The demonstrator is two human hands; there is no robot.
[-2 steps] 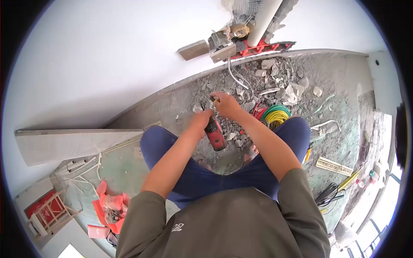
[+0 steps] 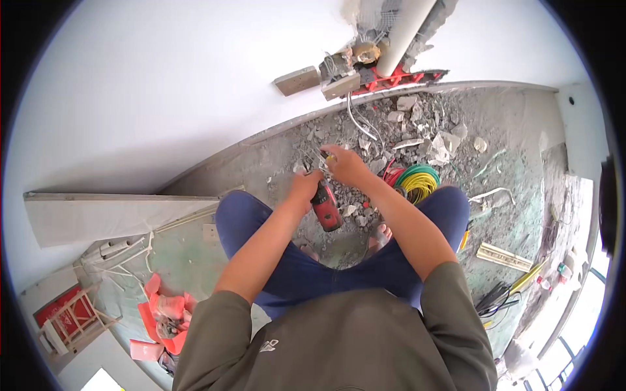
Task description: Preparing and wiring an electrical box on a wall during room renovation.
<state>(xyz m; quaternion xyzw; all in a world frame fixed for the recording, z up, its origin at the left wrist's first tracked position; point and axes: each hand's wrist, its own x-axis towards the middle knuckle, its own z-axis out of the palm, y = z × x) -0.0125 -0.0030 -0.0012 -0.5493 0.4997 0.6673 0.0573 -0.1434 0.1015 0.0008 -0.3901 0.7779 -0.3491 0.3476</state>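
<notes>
My left hand (image 2: 305, 188) is closed around the upper part of a red and black cordless power tool (image 2: 328, 214). The tool's red end points down toward my feet, while its front end is mostly covered by my fingers. Just up and right of it, my right hand (image 2: 347, 167) is closed in a pinch near the tool's front. A small dark and yellow piece (image 2: 325, 156) shows at its fingertips, too small to name. Both hands are close together above the rubble between my knees.
Broken plaster and stones (image 2: 443, 143) cover the floor by the wall. Coils of green and yellow wire (image 2: 420, 182) lie beside my right knee. White cables (image 2: 358, 120) hang from boxes at the wall. A board (image 2: 124, 218) stands at left, and red bags (image 2: 169, 313) lie lower left.
The whole view has shifted slightly. Both hands keep their places around the power tool, with no clear change of grip.
</notes>
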